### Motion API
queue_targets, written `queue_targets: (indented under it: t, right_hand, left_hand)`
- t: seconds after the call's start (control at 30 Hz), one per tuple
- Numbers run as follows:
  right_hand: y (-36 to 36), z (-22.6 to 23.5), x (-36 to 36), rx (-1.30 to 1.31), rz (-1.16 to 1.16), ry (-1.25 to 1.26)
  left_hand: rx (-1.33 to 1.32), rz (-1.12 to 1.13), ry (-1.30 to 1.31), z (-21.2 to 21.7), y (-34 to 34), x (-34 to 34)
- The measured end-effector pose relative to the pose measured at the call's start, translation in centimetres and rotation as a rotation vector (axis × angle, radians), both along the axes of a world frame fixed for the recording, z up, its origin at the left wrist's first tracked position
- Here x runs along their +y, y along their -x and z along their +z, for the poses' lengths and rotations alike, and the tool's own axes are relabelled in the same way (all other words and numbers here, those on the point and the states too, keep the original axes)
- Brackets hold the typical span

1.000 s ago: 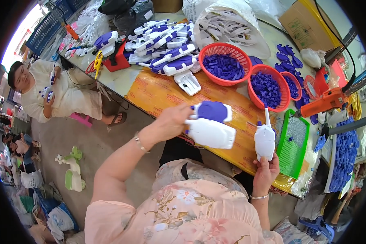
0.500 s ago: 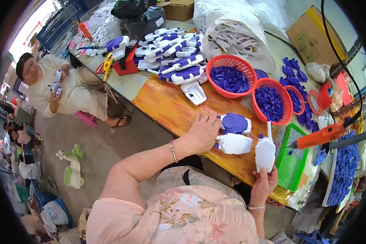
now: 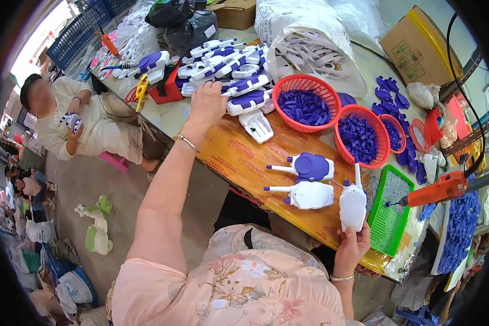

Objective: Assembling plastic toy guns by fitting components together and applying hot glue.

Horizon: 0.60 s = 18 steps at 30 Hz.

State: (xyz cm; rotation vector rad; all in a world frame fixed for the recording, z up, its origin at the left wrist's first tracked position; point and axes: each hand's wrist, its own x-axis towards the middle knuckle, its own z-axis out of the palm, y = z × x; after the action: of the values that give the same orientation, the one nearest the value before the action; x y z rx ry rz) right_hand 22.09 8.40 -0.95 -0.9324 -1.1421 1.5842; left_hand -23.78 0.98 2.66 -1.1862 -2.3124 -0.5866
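My right hand (image 3: 352,245) holds a white toy walkie-talkie shell (image 3: 353,202) upright, its antenna pointing up, near the table's front edge. Stretched out to the far left, my left hand (image 3: 208,103) rests on the pile of white and purple toy shells (image 3: 231,70); whether it grips one I cannot tell. Two more shells lie flat on the orange table top (image 3: 239,157): one purple-faced (image 3: 308,165), one white (image 3: 308,194), antennas pointing left.
Red baskets of purple parts (image 3: 305,103) (image 3: 360,136) stand behind the shells. A green tray (image 3: 392,214) and an orange electric screwdriver (image 3: 441,189) sit at right. A person (image 3: 73,122) sits on the floor at left. A sack of white parts (image 3: 309,49) lies behind.
My left hand let go of the two shells in front of me and reached far left to the pile. My right hand kept its shell.
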Motion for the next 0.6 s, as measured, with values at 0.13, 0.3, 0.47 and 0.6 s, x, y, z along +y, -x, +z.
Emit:
queue_targets:
  t: [0.13,0.3,0.47,0.6]
  right_hand:
    - [0.2,0.3,-0.1,-0.002,-0.030,-0.006]
    - [0.2,0.3,0.0,-0.004,-0.004,-0.006]
    - [0.0,0.2,-0.1,0.004,-0.009,-0.003]
    - [0.0,0.4,-0.2,-0.013,-0.009,0.004]
  left_hand:
    - [-0.134,-0.061,0.123,-0.3,0.7,0.8]
    - [-0.196,-0.130,-0.075,-0.5,0.8,-0.1]
    - [-0.971,-0.376,-0.304,2.2,-1.4,-3.8]
    - [-1.466,-0.549,-0.484,2.7,-6.2,-5.5]
